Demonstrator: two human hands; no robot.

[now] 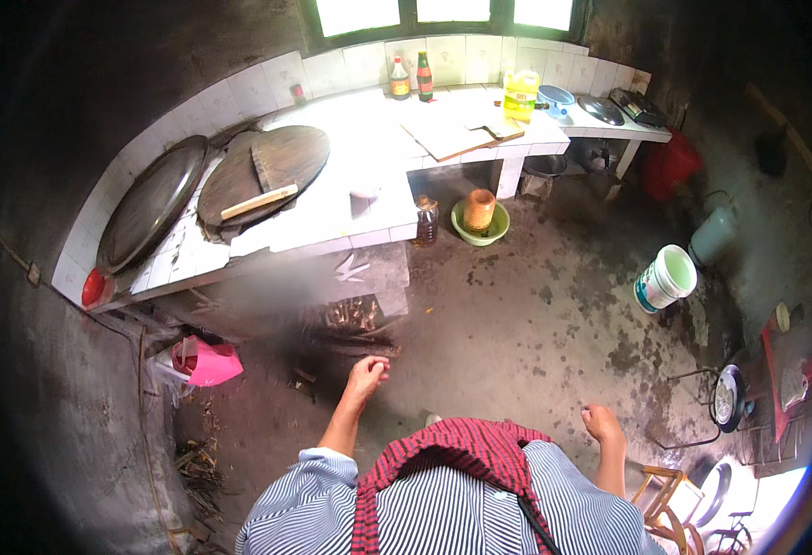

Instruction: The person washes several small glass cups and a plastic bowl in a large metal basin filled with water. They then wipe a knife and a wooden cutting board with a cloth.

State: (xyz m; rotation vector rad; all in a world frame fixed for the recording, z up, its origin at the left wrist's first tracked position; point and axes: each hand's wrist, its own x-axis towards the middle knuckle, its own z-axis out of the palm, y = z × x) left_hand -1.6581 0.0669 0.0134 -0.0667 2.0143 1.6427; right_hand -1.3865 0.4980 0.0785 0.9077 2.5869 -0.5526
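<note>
Over the floor, left of my body, my left hand (369,375) is raised with loosely curled fingers, and I see nothing in it. Firewood (354,316) lies under the tiled stove beyond that hand. My right hand (601,422) hangs out to the right, also loosely curled and touching nothing that I can see. A white bucket (664,279) stands farther out on that side. On the stove, a wooden lid (302,156) has a pale wooden handle (260,202); a round metal lid (154,201) leans at its left.
The tiled counter (371,236) carries bottles, a cutting board (447,137) and a yellow oil jug (521,96). A green basin (481,236) and a dark bottle (426,220) stand on the floor. A pink bag (213,362) is at left, a wooden chair (662,496) at lower right.
</note>
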